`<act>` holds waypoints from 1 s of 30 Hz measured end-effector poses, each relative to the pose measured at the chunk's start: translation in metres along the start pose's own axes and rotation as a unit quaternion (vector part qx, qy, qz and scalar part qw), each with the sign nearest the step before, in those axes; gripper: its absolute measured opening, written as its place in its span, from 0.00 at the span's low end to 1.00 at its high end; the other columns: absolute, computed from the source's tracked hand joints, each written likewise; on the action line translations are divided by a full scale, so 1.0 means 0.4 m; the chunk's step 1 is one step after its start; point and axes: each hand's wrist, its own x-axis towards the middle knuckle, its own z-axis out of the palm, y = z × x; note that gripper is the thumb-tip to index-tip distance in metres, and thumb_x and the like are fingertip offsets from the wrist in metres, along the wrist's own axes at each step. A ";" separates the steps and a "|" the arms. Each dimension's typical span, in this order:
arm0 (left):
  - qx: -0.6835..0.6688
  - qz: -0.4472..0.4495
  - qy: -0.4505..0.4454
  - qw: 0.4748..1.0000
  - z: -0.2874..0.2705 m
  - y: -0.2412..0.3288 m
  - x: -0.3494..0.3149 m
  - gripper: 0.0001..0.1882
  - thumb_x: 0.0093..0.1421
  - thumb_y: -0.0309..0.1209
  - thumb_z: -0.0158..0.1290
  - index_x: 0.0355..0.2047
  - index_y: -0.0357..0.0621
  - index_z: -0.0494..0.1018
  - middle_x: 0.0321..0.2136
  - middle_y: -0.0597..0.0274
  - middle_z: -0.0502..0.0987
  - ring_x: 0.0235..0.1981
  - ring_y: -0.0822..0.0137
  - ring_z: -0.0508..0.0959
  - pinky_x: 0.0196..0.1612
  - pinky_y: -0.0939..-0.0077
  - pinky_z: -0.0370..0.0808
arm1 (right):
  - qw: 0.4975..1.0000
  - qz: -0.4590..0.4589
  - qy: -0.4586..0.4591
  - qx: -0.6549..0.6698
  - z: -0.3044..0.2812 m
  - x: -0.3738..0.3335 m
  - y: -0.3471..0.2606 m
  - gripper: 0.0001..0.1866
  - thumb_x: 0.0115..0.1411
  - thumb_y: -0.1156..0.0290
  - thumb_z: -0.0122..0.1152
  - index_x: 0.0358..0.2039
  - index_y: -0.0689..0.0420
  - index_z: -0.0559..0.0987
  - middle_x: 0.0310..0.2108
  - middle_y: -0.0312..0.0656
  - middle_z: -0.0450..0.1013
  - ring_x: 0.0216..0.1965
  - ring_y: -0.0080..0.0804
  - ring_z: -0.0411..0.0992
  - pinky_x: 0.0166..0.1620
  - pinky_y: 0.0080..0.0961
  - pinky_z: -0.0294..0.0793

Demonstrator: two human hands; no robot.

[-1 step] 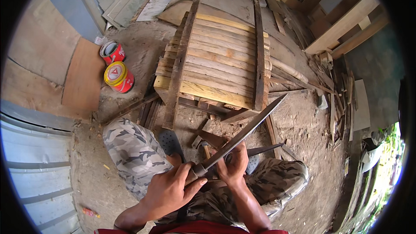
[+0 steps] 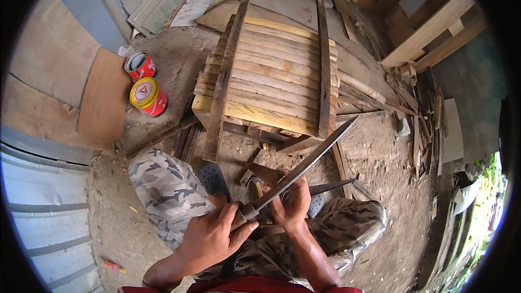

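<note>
My left hand (image 2: 213,236) is closed round the handle of a machete (image 2: 304,165), thumb along the collar. Its long grey blade slants up and away to the right. My right hand (image 2: 291,203) is closed at the lower part of the blade, with its fingers partly hidden behind it. Beyond that hand, a second dark tapered blade (image 2: 332,186) points right; whether my fingers touch it is hidden. Just left of the right hand lies a brown wooden piece (image 2: 266,173). My knees in camouflage trousers (image 2: 165,192) are bent on either side.
Ahead stands a slatted wooden stack (image 2: 277,76) with two dark beams (image 2: 324,70) laid across it. Two red paint cans (image 2: 149,97) stand at left by plywood sheets (image 2: 103,97). Scrap wood (image 2: 429,130) lines the right side. Corrugated metal (image 2: 49,222) is at lower left.
The machete blade has tilted slightly, its tip shifting a little left. Both hands stay almost where they were.
</note>
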 end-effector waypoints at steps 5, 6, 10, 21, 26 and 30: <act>0.009 -0.012 0.007 1.000 -0.018 0.000 0.029 0.18 0.63 0.39 0.60 0.43 0.37 0.71 0.30 0.48 0.81 0.29 0.47 0.82 0.30 0.58 0.77 | 0.986 0.087 0.033 0.136 -0.005 0.048 0.076 0.26 0.68 0.56 0.58 0.55 0.65 0.71 0.44 0.47 0.75 0.43 0.31 0.75 0.44 0.31 0.77; 0.014 0.003 0.022 1.000 -0.020 0.002 0.036 0.19 0.63 0.41 0.58 0.42 0.37 0.70 0.29 0.48 0.80 0.26 0.47 0.81 0.28 0.59 0.77 | 0.969 0.200 0.029 0.142 0.000 0.053 0.132 0.26 0.68 0.55 0.58 0.55 0.65 0.72 0.46 0.50 0.76 0.43 0.32 0.76 0.42 0.33 0.78; 0.022 0.046 0.059 0.997 -0.007 0.006 0.061 0.20 0.65 0.43 0.57 0.41 0.36 0.68 0.28 0.47 0.79 0.23 0.45 0.81 0.24 0.58 0.77 | 0.916 0.381 -0.095 -0.085 0.049 -0.031 0.420 0.26 0.64 0.56 0.61 0.53 0.65 0.74 0.46 0.61 0.77 0.47 0.53 0.78 0.45 0.44 0.78; -0.010 -0.042 0.018 0.999 0.020 0.052 0.046 0.18 0.64 0.41 0.58 0.42 0.39 0.71 0.28 0.49 0.79 0.28 0.44 0.81 0.29 0.57 0.77 | 0.762 0.356 -0.448 -0.303 0.280 -0.655 0.896 0.36 0.60 0.47 0.59 0.61 0.59 0.68 0.55 0.60 0.72 0.58 0.55 0.71 0.59 0.46 0.71; 0.023 -0.021 -0.004 1.000 0.017 0.078 0.037 0.22 0.62 0.43 0.60 0.41 0.34 0.70 0.25 0.48 0.79 0.24 0.47 0.81 0.25 0.59 0.77 | 0.750 0.415 -0.448 -0.256 0.300 -0.650 0.920 0.35 0.61 0.48 0.59 0.63 0.52 0.65 0.58 0.53 0.72 0.59 0.52 0.71 0.59 0.44 0.72; 0.055 -0.017 0.003 0.998 0.030 0.086 0.028 0.23 0.62 0.44 0.60 0.41 0.34 0.71 0.23 0.49 0.77 0.22 0.48 0.80 0.23 0.59 0.75 | 0.730 0.501 -0.394 -0.246 0.305 -0.519 0.735 0.41 0.52 0.40 0.65 0.61 0.50 0.72 0.53 0.51 0.76 0.55 0.49 0.75 0.54 0.44 0.76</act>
